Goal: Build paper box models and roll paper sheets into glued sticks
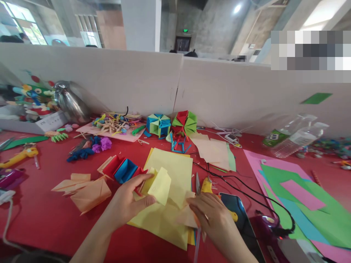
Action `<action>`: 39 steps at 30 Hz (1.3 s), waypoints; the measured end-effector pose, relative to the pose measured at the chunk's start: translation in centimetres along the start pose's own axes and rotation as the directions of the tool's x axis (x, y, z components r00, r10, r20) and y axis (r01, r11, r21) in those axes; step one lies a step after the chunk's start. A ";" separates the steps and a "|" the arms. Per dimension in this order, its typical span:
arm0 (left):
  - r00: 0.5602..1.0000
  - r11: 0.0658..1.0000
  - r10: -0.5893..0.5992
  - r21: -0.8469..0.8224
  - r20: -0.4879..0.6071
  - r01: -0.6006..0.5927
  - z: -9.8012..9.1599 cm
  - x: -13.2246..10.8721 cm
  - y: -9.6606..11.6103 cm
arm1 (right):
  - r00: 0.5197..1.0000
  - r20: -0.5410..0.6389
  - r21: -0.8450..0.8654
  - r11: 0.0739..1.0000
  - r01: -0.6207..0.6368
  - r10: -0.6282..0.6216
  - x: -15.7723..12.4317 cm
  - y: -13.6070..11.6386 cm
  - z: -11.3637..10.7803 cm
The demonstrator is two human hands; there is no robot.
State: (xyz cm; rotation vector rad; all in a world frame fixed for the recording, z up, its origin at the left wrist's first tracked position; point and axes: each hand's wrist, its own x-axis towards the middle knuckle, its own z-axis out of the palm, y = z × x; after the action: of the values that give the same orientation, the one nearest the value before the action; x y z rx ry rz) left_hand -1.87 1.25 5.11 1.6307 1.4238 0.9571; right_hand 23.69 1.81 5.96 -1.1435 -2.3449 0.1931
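My left hand (128,199) pinches a pale yellow folded paper piece (160,186) between thumb and fingers. Behind those fingers is a row of box-like folded papers, with a blue one (126,170) between red ones (113,167). My right hand (212,215) is curled over the body of a yellow glue gun (206,185), which it partly hides. A translucent glue stick (197,244) shows below that hand. Peach paper (186,216) lies by its fingertips. Under both hands spreads a stack of yellow sheets (172,160).
Peach folded pieces (91,195) lie left. A scissors-like metal point (197,179) and a dark phone (238,208) flank the glue gun. Black cables (233,180) cross the red table on the right. Finished paper shapes (185,123) stand by the partition; plastic bottles (298,138) lie back right.
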 end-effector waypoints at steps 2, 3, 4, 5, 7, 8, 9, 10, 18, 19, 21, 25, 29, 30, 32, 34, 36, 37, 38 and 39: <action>1.000 1.000 0.007 -0.015 0.009 -0.007 -0.3 0.1 -0.2 | 0.996 0.030 -0.129 0.988 0.086 -0.083 0.0 -0.4 0.4; 1.000 0.999 0.007 -0.033 0.019 -0.007 -0.5 0.2 -0.4 | 0.991 0.063 -0.157 0.980 0.126 -0.118 0.1 -0.7 0.6; 0.999 0.998 0.006 -0.057 0.037 -0.004 -0.7 0.3 -0.5 | 0.983 0.099 -0.156 0.973 0.168 -0.154 0.1 -1.0 0.9; 0.998 0.996 0.007 -0.086 0.060 -0.002 -0.9 0.4 -0.6 | 0.973 0.134 -0.131 0.969 0.207 -0.190 0.1 -1.2 1.2; 0.995 0.990 0.020 -0.142 0.103 -0.005 -1.4 0.5 -0.8 | 0.954 0.192 -0.050 0.968 0.246 -0.233 0.2 -1.3 2.0; 0.993 0.988 0.028 -0.154 0.113 -0.011 -1.6 0.5 -0.9 | 0.951 0.215 -0.004 0.974 0.227 -0.221 0.3 -1.2 2.3; 0.992 0.988 0.034 -0.154 0.119 -0.016 -1.8 0.5 -0.9 | 0.955 0.232 0.042 0.983 0.181 -0.186 0.3 -0.9 2.6; 0.992 0.989 0.035 -0.145 0.119 -0.018 -1.9 0.5 -0.9 | 0.960 0.246 0.090 0.990 0.111 -0.130 0.4 -0.6 2.8; 0.991 0.997 0.022 -0.078 0.133 -0.012 -2.2 0.2 -0.7 | 0.953 0.300 0.430 0.885 -0.179 0.047 -0.5 1.3 2.6; 0.990 0.996 0.030 -0.084 0.140 -0.019 -2.2 0.2 -0.7 | 0.954 0.297 0.425 0.890 -0.169 0.039 -0.5 1.4 2.5; 0.987 0.995 0.048 -0.098 0.151 -0.033 -2.2 0.2 -0.5 | 0.956 0.290 0.390 0.906 -0.163 0.048 -0.7 1.6 2.2; 0.984 0.997 0.070 -0.046 0.164 -0.064 -2.3 0.3 -0.1 | 0.949 0.296 0.360 0.908 -0.214 0.106 -0.9 2.1 1.0; 0.972 0.989 0.112 0.074 0.207 -0.130 -2.3 0.1 0.7 | 0.937 0.328 0.439 0.858 -0.266 0.123 -0.6 1.3 -1.6; 0.967 0.984 0.118 0.101 0.227 -0.144 -2.3 0.0 1.0 | 0.939 0.330 0.476 0.843 -0.249 0.091 -0.3 0.9 -2.3; 0.953 0.972 0.137 0.147 0.272 -0.182 -2.0 -0.3 1.7 | 0.943 0.332 0.536 0.823 -0.188 -0.002 0.4 -0.1 -3.4; 0.936 0.958 0.164 0.175 0.311 -0.226 -1.8 -0.6 2.4 | 0.937 0.342 0.549 0.825 -0.136 -0.074 1.2 -1.2 -4.0; 0.922 0.947 0.181 0.192 0.343 -0.257 -1.6 -0.8 2.9 | 0.934 0.350 0.517 0.846 -0.126 -0.075 1.8 -2.0 -4.1; 0.917 0.943 0.184 0.200 0.355 -0.267 -1.5 -0.9 3.1 | 0.934 0.353 0.493 0.858 -0.144 -0.046 2.0 -2.3 -4.1; 0.913 0.939 0.185 0.209 0.365 -0.274 -1.5 -0.9 3.3 | 0.934 0.357 0.465 0.868 -0.172 -0.006 2.0 -2.5 -4.0; 0.909 0.934 0.186 0.219 0.373 -0.281 -1.4 -1.0 3.3 | 0.932 0.361 0.440 0.875 -0.202 0.034 2.1 -2.6 -3.9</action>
State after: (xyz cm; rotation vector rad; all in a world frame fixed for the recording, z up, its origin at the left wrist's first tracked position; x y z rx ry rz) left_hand -1.84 0.05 8.67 2.0937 1.1655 0.5750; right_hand 22.82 1.33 11.04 -1.0659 -2.3151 1.0289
